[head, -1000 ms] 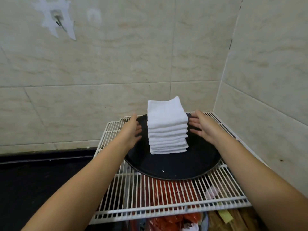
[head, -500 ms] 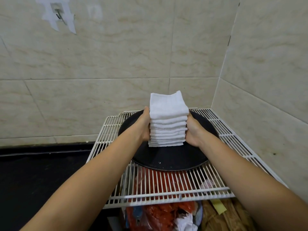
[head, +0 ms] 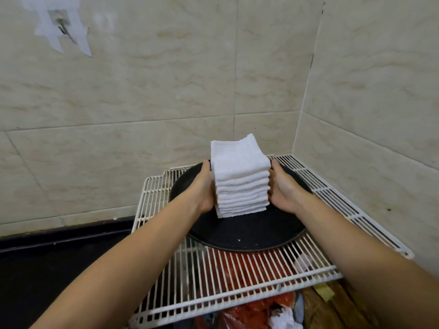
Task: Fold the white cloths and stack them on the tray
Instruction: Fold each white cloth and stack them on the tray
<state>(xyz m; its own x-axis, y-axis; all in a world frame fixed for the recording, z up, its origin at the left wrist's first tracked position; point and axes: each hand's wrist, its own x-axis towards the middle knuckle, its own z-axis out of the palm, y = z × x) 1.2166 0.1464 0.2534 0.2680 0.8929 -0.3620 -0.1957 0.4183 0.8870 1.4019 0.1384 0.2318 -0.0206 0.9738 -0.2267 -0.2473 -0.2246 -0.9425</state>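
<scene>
- White folded cloths [head: 240, 184] stand in one stack on the black tray [head: 249, 233], which sits on a wire shelf [head: 237, 276].
- Step in hand, I judge: squaring the stack.
- Left hand [head: 202, 188] and right hand [head: 282, 188] press flat against opposite sides, arms stretched forward; fingers straight and together, clamping the stack between the palms.
- Next calls for a gentle release, lest it topple.

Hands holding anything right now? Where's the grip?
Both: left hand and right hand press opposite sides of the folded cloth stack on the tray.
</scene>
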